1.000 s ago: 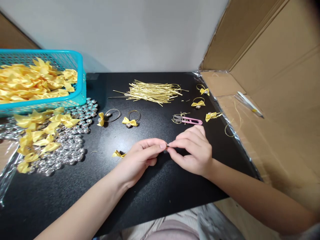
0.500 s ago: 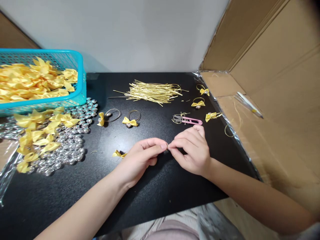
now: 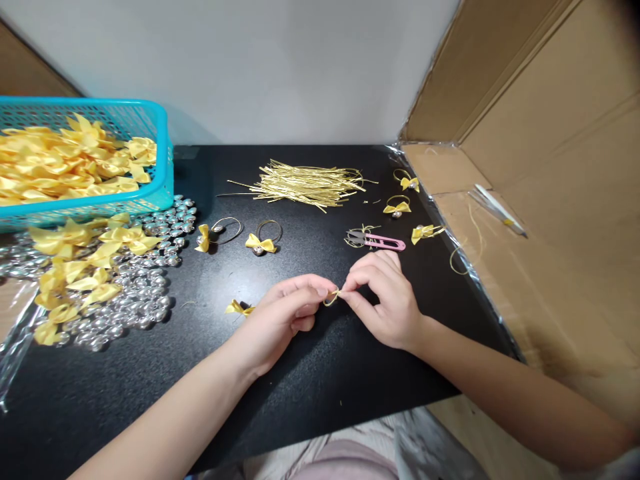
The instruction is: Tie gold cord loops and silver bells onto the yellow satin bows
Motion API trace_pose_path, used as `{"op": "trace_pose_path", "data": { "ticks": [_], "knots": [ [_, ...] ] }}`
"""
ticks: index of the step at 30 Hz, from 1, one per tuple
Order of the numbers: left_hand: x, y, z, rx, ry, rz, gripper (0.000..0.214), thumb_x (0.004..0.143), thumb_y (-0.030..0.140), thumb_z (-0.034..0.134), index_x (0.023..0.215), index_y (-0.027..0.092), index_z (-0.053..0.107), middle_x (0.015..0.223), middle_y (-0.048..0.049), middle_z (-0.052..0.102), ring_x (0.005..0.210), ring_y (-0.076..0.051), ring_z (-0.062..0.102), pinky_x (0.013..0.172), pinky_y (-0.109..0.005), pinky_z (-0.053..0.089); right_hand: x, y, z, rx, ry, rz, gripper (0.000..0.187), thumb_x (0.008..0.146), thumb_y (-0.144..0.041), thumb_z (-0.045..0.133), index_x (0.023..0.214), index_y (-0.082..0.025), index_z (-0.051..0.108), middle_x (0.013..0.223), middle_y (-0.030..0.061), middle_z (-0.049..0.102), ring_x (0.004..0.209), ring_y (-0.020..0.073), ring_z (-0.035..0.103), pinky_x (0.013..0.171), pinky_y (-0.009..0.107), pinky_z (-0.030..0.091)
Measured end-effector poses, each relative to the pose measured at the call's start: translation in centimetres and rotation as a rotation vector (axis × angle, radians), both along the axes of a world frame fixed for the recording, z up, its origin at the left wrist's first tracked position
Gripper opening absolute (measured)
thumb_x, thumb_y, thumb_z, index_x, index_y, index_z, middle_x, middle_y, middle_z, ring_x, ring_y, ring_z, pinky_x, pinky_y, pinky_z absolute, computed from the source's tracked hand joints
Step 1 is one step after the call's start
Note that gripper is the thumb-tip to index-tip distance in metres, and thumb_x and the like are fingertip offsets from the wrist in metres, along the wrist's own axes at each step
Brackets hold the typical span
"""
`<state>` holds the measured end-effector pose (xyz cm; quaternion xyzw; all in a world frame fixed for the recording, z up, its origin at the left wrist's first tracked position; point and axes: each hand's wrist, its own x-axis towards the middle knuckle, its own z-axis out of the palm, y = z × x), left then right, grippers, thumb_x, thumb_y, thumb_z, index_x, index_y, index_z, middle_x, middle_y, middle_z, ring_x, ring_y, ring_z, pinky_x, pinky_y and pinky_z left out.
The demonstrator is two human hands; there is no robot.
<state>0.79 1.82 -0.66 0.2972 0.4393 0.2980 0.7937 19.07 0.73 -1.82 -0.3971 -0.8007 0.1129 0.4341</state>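
Between my two hands is a small loop of gold cord (image 3: 331,301). My left hand (image 3: 293,303) pinches it with thumb and forefinger from the left. My right hand (image 3: 383,297) pinches it from the right, fingertips almost meeting the left ones. Part of the cord is hidden by my fingers. Just left of my left hand lies a yellow bow (image 3: 237,307), partly covered by the hand. Behind my right hand are pink-handled thread snips (image 3: 385,242) with cord scraps around their blades.
A bundle of gold cords (image 3: 307,185) lies at the back. A turquoise basket (image 3: 161,153) of yellow bows stands at left, beside silver beads (image 3: 145,300) with more bows on them. Bows with bells and loops (image 3: 261,245) lie about. A white cutter (image 3: 497,208) rests on cardboard at right.
My fingertips have drawn slightly apart, and the gold loop between them now shows. My right hand has turned a little; the things on the table stay put.
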Motion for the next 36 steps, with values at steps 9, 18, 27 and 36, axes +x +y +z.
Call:
{"op": "trace_pose_path", "data": {
  "ticks": [9,18,27,36],
  "knots": [
    [0.32,-0.04,0.21,0.038,0.034,0.008,0.008,0.068,0.023,0.072,0.074,0.017,0.071,0.051,0.0073,0.045,0.048,-0.005,0.025,0.043,-0.018,0.019,0.24,0.44,0.31,-0.238,0.209,0.18,0.013,0.089,-0.014,0.059,0.079,-0.02,0.054,0.081,0.0019,0.058,0.08,0.0154,0.056,0.077,0.033,0.044],
    [0.25,-0.1,0.01,0.068,0.05,0.003,0.006,0.069,0.019,0.072,0.073,0.018,0.068,0.061,0.0049,0.059,0.048,-0.004,0.032,0.043,-0.016,0.021,0.36,0.46,-0.36,-0.569,0.488,0.31,0.01,0.091,-0.021,0.059,0.081,-0.021,0.054,0.092,0.0035,0.058,0.084,0.0148,0.055,0.073,0.03,0.046],
    [0.25,-0.14,0.07,0.071,0.034,0.001,0.018,0.066,0.023,0.081,0.072,0.018,0.065,0.05,0.0096,0.047,0.046,-0.004,0.031,0.042,-0.016,0.02,0.54,0.59,-0.04,-0.648,0.556,0.353,0.01,0.089,-0.02,0.061,0.081,-0.02,0.055,0.092,0.0034,0.059,0.087,0.0142,0.057,0.076,0.029,0.045],
    [0.31,-0.19,0.06,0.101,0.069,0.014,0.028,0.064,0.03,0.083,0.066,0.017,0.058,0.05,0.0093,0.045,0.045,-0.003,0.028,0.042,-0.018,0.017,0.54,0.43,-0.02,-0.663,0.497,0.365,0.011,0.087,-0.021,0.063,0.079,-0.019,0.056,0.093,0.0055,0.062,0.086,0.0161,0.059,0.076,0.032,0.048]
  ]
}}
